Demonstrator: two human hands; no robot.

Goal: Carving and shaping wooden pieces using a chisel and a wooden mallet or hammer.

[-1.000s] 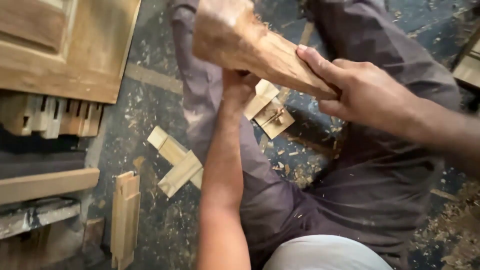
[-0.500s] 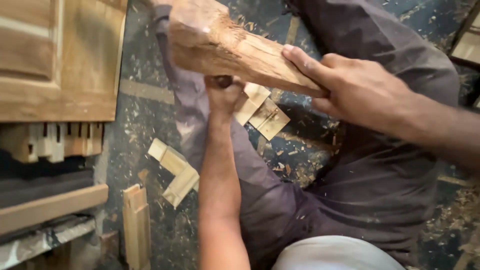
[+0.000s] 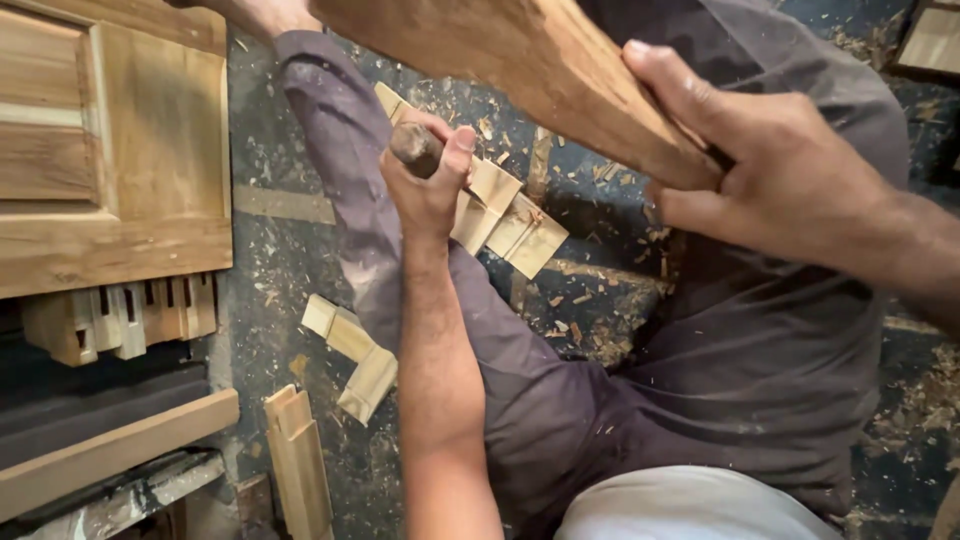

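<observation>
My left hand (image 3: 430,195) is closed around the dark round handle of a chisel (image 3: 414,146), held upright over small pale wooden joint pieces (image 3: 512,218) on the floor between my legs. The chisel's blade is hidden behind my fist. My right hand (image 3: 790,185) grips the narrow end of a heavy brown wooden mallet block (image 3: 520,60), raised above and to the right of the chisel handle. The block's thick end runs off the top of the view. My legs in dark grey trousers (image 3: 700,370) lie on either side of the work.
A panelled wooden door (image 3: 110,150) lies at the left, with notched wooden blocks (image 3: 120,315) and a plank (image 3: 110,450) below it. An L-shaped wooden joint (image 3: 355,355) and a grooved strip (image 3: 300,470) lie on the dark floor, which is strewn with wood chips (image 3: 590,330).
The mallet block has risen up and to the right, uncovering the chisel handle in my left fist. The view has also shifted, so the door panel fills more of the left.
</observation>
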